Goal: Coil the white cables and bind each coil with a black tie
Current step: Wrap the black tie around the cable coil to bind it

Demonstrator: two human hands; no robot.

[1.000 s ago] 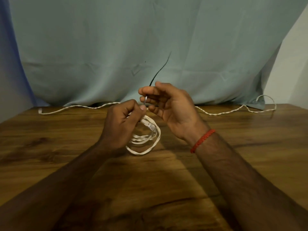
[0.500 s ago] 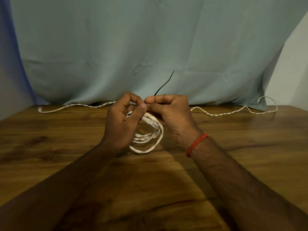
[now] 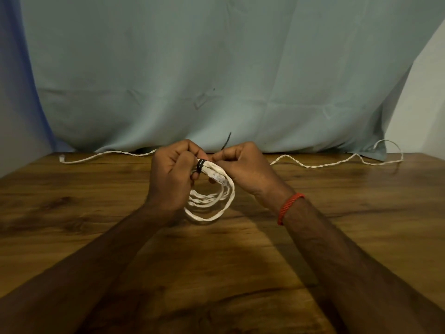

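**Two wraps on, nothing locked**

Both hands are closed tight. My left hand [image 3: 172,174] grips the white coil [image 3: 212,201] at its top, right beside the black tie [image 3: 201,165], which shows as two dark bands round the bunched strands. My right hand [image 3: 243,169] pinches the tie there, and its free end [image 3: 226,141] pokes up between the hands. I judge the wraps unsecured. If either grip eases, the tie may spring loose and the loops fan apart over the wooden table [image 3: 72,213]. The loose white cable [image 3: 313,165] lies uncoiled along the far edge, and a swinging loop could snag it.
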